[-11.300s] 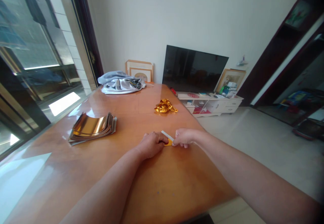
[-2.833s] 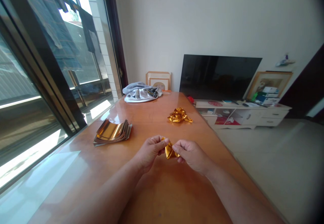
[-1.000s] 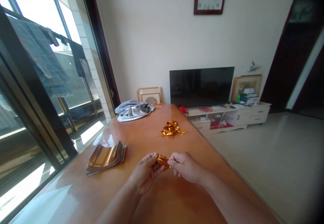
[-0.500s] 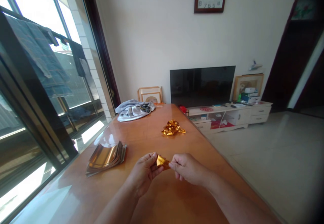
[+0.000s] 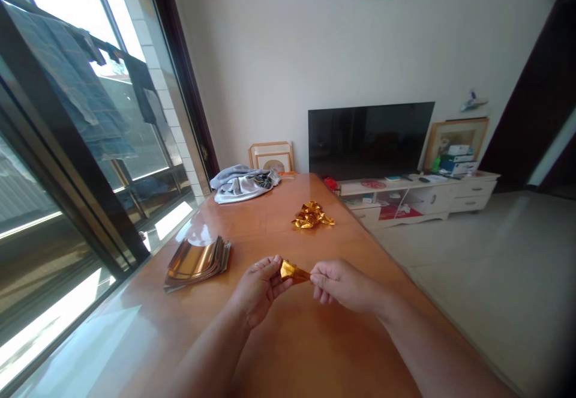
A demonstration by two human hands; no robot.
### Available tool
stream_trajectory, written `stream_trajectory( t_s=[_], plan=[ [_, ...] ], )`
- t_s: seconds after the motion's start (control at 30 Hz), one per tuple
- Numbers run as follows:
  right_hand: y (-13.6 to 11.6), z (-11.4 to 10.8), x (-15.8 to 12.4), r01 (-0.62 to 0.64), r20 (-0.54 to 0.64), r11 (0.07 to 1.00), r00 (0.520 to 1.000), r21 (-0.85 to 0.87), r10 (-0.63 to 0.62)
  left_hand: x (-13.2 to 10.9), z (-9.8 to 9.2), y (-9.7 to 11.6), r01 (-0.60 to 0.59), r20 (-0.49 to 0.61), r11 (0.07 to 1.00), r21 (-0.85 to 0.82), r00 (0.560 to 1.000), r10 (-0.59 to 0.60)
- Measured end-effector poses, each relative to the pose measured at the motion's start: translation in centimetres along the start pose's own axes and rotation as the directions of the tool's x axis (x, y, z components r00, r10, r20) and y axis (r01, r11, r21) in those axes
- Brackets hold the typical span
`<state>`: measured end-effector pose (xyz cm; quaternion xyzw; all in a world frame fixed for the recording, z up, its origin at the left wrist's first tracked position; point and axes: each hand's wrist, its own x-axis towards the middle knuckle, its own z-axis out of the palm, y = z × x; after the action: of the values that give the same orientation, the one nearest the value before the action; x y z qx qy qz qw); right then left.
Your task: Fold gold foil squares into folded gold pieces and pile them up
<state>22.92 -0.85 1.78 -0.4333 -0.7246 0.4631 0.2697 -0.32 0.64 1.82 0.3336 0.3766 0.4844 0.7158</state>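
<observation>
Far out to the left of the left grip, hanging clothes [image 5: 85, 86] show through the glass. Nearer to that grip, on its left and slightly beyond it, a curved stack of shiny gold sheets [image 5: 195, 260] lies on the desk [image 5: 265, 239]. Well beyond the left grip, at the far end of the desk, sits a bundle of grey cloth [image 5: 247, 185], with framed pictures [image 5: 272, 158] just behind. The left grip [image 5: 257, 287] is closed with thumb and fingers on the wide end of a folded gold foil piece [image 5: 293, 272], which is held above the desk between the two grips and narrows toward the right. Beyond this piece, apart from both grips, rests a heap of crumpled gold foil [image 5: 312, 215]. The right grip [image 5: 335, 281] pinches the narrow end. Far past it stand a black television [image 5: 369, 140] and a white cabinet [image 5: 436, 200].
</observation>
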Motion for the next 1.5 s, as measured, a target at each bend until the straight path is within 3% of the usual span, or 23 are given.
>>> stream_trajectory(
  t_s=[0.13,0.27,0.37,0.5,0.77,0.97,1.17,1.5],
  plan=[
    [0.0,-0.8,0.3,-0.005,-0.101,1.0,0.995,-0.012,0.003,0.3,-0.5,0.3,-0.069,-0.039,0.997,0.026,0.997,0.07],
    [-0.2,-0.1,0.9,0.118,-0.314,0.987,0.938,-0.111,-0.147,0.3,-0.3,0.1,-0.102,-0.02,0.992,0.077,0.994,0.104],
    [-0.2,1.1,1.3,0.187,-0.344,0.974,0.913,-0.13,-0.221,0.2,0.4,-0.5,-0.117,0.045,0.983,0.144,0.993,0.111],
    [0.4,2.2,1.9,0.187,-0.357,0.965,0.902,-0.182,-0.242,0.0,1.3,-1.1,-0.119,0.077,0.972,0.205,0.991,0.105],
    [1.7,2.5,2.9,0.203,-0.368,0.976,0.904,-0.08,-0.219,-0.1,2.3,-0.9,-0.103,0.119,0.964,0.244,0.99,0.076],
    [1.8,2.2,2.9,0.228,-0.375,0.973,0.9,-0.026,-0.221,0.5,2.9,-0.9,-0.07,0.022,0.949,0.308,0.998,0.067],
    [1.6,1.4,2.6,0.151,-0.344,0.988,0.929,0.017,-0.136,2.2,2.6,-1.8,-0.105,-0.034,0.95,0.295,0.992,0.12],
    [1.6,0.7,2.0,0.09,-0.205,0.987,0.977,0.135,-0.061,2.2,1.2,-2.3,-0.112,0.057,0.966,0.233,0.993,0.102]
  ],
)
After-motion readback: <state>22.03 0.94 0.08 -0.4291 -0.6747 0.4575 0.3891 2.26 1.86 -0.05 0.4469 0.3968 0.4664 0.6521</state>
